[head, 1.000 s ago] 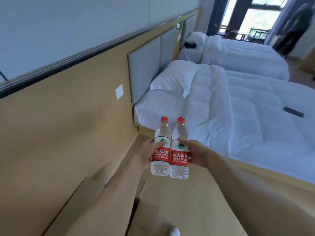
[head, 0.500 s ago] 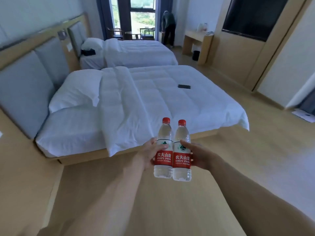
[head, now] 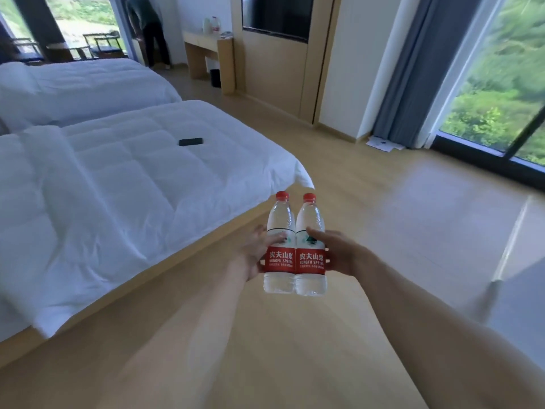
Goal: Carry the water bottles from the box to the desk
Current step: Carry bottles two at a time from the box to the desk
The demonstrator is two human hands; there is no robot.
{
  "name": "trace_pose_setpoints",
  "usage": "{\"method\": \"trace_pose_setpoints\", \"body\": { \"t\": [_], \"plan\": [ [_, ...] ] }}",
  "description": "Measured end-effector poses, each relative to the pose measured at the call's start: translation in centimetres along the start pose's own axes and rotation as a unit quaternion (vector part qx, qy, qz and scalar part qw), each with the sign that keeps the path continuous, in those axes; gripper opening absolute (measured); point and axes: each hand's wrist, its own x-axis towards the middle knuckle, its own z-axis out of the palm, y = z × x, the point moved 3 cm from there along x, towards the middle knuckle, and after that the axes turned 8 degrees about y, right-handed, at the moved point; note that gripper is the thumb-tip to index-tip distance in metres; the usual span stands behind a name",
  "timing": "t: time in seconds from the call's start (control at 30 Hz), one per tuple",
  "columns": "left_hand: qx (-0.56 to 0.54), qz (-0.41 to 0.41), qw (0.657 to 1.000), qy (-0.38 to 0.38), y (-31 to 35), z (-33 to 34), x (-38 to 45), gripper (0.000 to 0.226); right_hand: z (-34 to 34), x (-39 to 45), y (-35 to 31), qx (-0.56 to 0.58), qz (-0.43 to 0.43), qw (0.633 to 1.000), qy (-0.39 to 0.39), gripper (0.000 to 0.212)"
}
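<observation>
Up close, the left hand (head: 256,252) grips one water bottle (head: 279,246) and the right hand (head: 339,255) the other bottle (head: 310,249) — both upright, touching side by side, held out over the floor off the near bed's (head: 118,187) foot corner. Full and smooth, they probably feel weighty and slippery — the labelled middle gives the surest hold. Far off stands the desk (head: 206,44).

Our two bare arms, seen from above

We see our left hand (head: 256,252) and right hand (head: 339,252) with forearms uncovered right to the frame's lower edge; we wear no sleeves, rings, watch or gloves there.
</observation>
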Motion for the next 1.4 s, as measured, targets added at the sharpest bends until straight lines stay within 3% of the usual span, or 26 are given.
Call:
{"method": "trace_pose_setpoints", "body": {
  "t": [0.23,0.47,0.73,1.1,1.4],
  "plan": [
    [0.050,-0.015,0.996,-0.065,-0.4,10.6,4.3,0.046,-10.6,1.2,0.8,0.043,0.019,0.997,0.066,0.044],
    [0.084,-0.023,0.990,-0.113,0.3,16.3,8.9,0.045,-15.8,3.7,0.3,0.070,0.033,0.991,0.108,0.050],
    [0.083,-0.027,0.986,-0.140,3.7,18.1,18.8,0.043,-17.0,11.5,-4.0,0.090,0.037,0.986,0.134,0.049],
    [0.130,-0.005,0.980,-0.150,14.9,17.0,34.5,0.052,-15.3,25.2,-15.0,0.086,0.007,0.986,0.141,0.042],
    [0.177,-0.015,0.974,-0.137,18.0,19.4,42.7,0.057,-18.0,32.4,-19.4,0.101,0.002,0.984,0.147,0.044]
  ]
}}
